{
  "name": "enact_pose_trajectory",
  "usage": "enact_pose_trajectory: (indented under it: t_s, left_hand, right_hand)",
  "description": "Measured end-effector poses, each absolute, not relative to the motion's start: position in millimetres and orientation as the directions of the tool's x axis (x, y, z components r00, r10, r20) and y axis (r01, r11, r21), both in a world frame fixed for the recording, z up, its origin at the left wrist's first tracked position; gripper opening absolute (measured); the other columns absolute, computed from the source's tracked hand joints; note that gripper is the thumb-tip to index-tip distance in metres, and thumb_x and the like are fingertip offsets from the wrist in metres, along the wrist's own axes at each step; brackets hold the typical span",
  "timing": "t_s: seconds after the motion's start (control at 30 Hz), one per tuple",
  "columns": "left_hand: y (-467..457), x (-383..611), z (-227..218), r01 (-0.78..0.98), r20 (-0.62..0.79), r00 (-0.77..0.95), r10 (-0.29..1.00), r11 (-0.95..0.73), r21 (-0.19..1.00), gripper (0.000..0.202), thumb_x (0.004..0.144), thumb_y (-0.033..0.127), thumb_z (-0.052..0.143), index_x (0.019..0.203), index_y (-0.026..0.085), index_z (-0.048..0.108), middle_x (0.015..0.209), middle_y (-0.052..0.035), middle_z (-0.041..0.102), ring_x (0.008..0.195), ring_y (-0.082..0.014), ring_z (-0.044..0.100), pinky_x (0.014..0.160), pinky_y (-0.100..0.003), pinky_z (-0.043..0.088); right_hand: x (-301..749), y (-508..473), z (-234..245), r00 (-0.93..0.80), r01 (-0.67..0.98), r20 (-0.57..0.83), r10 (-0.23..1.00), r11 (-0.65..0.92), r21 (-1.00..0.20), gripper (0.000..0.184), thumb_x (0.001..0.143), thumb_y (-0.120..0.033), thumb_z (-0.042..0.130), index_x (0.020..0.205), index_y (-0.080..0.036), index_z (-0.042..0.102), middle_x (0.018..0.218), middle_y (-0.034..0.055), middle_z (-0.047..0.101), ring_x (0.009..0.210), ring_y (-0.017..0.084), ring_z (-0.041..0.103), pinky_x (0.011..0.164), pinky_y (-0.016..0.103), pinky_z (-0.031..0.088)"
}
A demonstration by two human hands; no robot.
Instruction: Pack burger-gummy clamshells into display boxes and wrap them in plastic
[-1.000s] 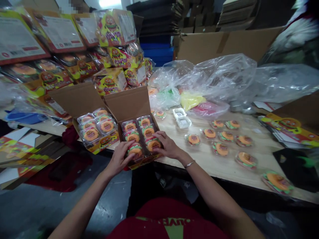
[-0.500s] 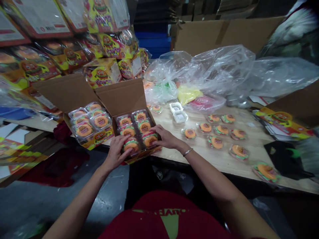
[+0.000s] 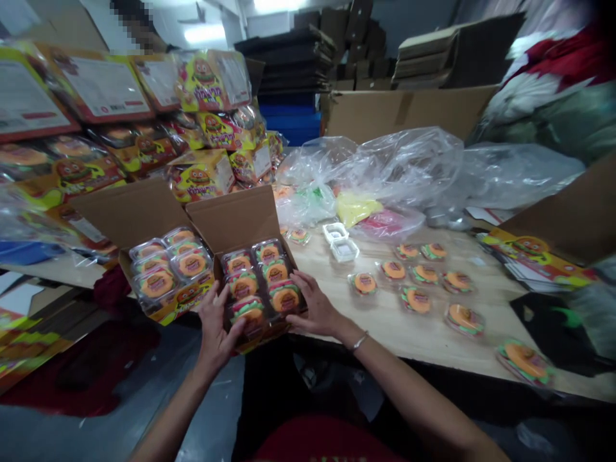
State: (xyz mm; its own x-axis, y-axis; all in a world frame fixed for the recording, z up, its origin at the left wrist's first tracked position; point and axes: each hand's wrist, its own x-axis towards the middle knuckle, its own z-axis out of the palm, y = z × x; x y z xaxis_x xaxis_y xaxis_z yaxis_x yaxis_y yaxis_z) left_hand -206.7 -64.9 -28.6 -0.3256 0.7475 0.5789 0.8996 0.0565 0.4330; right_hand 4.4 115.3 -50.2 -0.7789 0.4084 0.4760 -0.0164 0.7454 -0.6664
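Observation:
An open cardboard box (image 3: 240, 218) sits at the table's near edge, filled with several clear packs of burger-shaped sweets (image 3: 269, 273). My left hand (image 3: 216, 327) grips the box's front left side, fingers curled near the frontmost pack (image 3: 246, 309). On the box's right side my right hand (image 3: 310, 308) holds its edge, fingers bent against it beside a pack (image 3: 285, 299). A second open box (image 3: 163, 273), also full of packs, stands just left of it.
Several loose burger packs (image 3: 418, 298) lie on the wooden table (image 3: 385, 321) to the right. Clear plastic bags (image 3: 409, 167) and two small empty trays (image 3: 341, 244) are behind. Printed boxes (image 3: 206, 173) are stacked at the left. Flat printed cartons (image 3: 534, 253) lie far right.
Both hands have shifted from the tops of the front packs to the sides of the box. The camera has tilted up a little.

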Motion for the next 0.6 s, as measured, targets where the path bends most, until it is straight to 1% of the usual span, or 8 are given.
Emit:
enact_pose_trajectory:
  t_s: [0.07,0.17,0.23,0.33,0.37,0.43,0.5,0.6]
  left_hand:
    - [-60,-205,-32,0.836,0.527,-0.44,0.727,0.117,0.536,0.057,0.093,0.047,0.048,0.145,0.025,0.037,0.158,-0.0136,0.019,0.146,-0.0362,0.016,0.117,-0.059,0.014]
    - [-60,-209,-38,0.749,0.446,-0.519,0.73,0.137,0.648,0.042,0.093,0.047,0.048,0.128,0.024,0.052,0.16,-0.011,0.015,0.147,-0.0354,0.013,0.118,-0.059,0.013]
    - [-67,-215,-44,0.709,0.432,-0.555,0.711,0.133,0.692,0.035,0.092,0.046,0.047,0.119,0.024,0.054,0.159,-0.0098,0.019,0.147,-0.0342,0.016,0.119,-0.058,0.013]
    - [-82,-224,-54,0.679,0.425,-0.596,0.682,0.143,0.72,0.031,0.092,0.044,0.045,0.118,0.028,0.053,0.157,-0.0058,0.026,0.146,-0.0331,0.02,0.119,-0.059,0.014]
    - [-86,-226,-57,0.674,0.426,-0.602,0.675,0.145,0.724,0.031,0.092,0.043,0.045,0.119,0.03,0.053,0.157,-0.0039,0.027,0.146,-0.0332,0.021,0.119,-0.06,0.014]
    - [-92,-229,-62,0.674,0.425,-0.607,0.671,0.152,0.722,0.033,0.092,0.041,0.043,0.124,0.033,0.05,0.159,-0.0008,0.025,0.147,-0.0335,0.019,0.118,-0.061,0.015]
    - [-96,-233,-65,0.693,0.427,-0.594,0.682,0.165,0.701,0.038,0.092,0.04,0.044,0.129,0.036,0.046,0.16,0.0,0.022,0.147,-0.0342,0.018,0.117,-0.062,0.017]
    - [-101,-247,-65,0.797,0.476,-0.502,0.722,0.173,0.579,0.041,0.088,0.043,0.048,0.128,0.036,0.05,0.157,-0.0033,0.027,0.143,-0.0381,0.026,0.115,-0.065,0.021]
  right_hand:
    - [1,108,-55,-0.754,-0.03,0.451,0.478,0.66,-0.751,0.087,0.083,-0.046,0.065,0.152,-0.021,0.018,0.153,0.0165,0.023,0.144,0.031,0.024,0.118,0.051,0.027]
    - [-5,94,-58,-0.748,-0.041,0.407,0.525,0.575,-0.817,0.083,0.086,-0.046,0.06,0.152,-0.022,0.017,0.153,0.0155,0.026,0.145,0.032,0.023,0.119,0.053,0.024]
    - [-9,83,-58,-0.753,-0.058,0.408,0.517,0.565,-0.823,0.089,0.082,-0.048,0.063,0.153,-0.024,0.014,0.153,0.015,0.027,0.145,0.034,0.021,0.118,0.056,0.022]
    - [-10,73,-59,-0.764,-0.117,0.436,0.475,0.563,-0.818,0.096,0.076,-0.051,0.068,0.152,-0.028,0.015,0.151,0.014,0.03,0.144,0.036,0.021,0.117,0.058,0.022]
    - [-9,73,-59,-0.761,-0.145,0.443,0.474,0.541,-0.828,0.093,0.076,-0.052,0.067,0.151,-0.028,0.019,0.149,0.0134,0.033,0.143,0.036,0.025,0.116,0.057,0.025]
    - [-11,84,-61,-0.737,-0.19,0.414,0.535,0.424,-0.886,0.075,0.08,-0.051,0.063,0.144,-0.028,0.034,0.142,0.0122,0.043,0.135,0.032,0.039,0.11,0.051,0.037]
    - [-19,108,-65,-0.671,-0.196,0.299,0.678,0.226,-0.954,0.053,0.085,-0.05,0.057,0.131,-0.025,0.049,0.122,0.0107,0.058,0.117,0.027,0.055,0.095,0.042,0.049]
    - [-45,167,-67,-0.491,-0.169,0.071,0.868,-0.015,-0.985,0.041,0.082,-0.049,0.059,0.112,-0.02,0.061,0.088,0.0056,0.064,0.088,0.022,0.063,0.073,0.034,0.051]
